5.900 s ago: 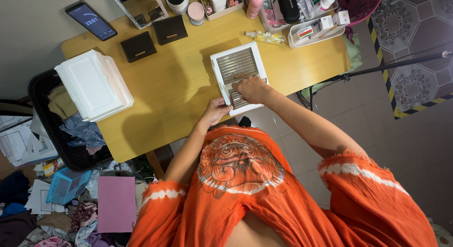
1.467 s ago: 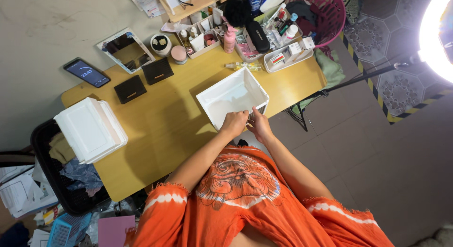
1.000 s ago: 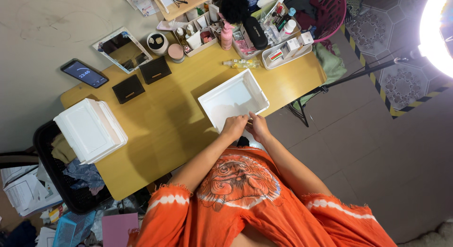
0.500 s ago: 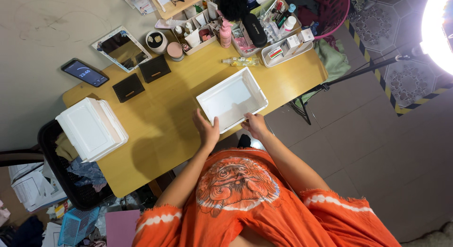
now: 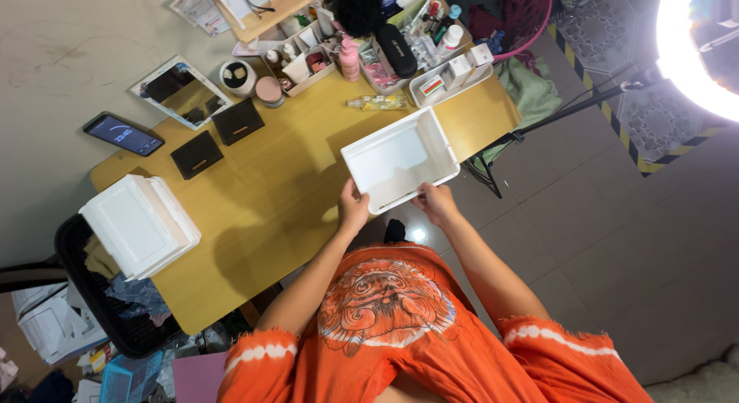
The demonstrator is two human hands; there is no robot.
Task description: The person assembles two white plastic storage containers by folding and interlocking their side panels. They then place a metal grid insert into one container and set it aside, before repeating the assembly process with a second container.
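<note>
Both hands grip the white tray's [image 5: 400, 158] near long edge, left hand [image 5: 352, 209] at its left corner, right hand [image 5: 436, 203] rightward, tray lying beyond them on the counter [image 5: 269, 195].

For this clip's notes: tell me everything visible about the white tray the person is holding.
The white tray is a shallow rectangular box, plastic by its look, with low upright walls and a plain floor that shows nothing inside. It lies open side up, skewed to the edges of the yellow table, its near edge overhanging the table's front. The left hand grips its near-left corner and the right hand its near edge. Nothing else touches it; a small bottle lies just beyond.
</note>
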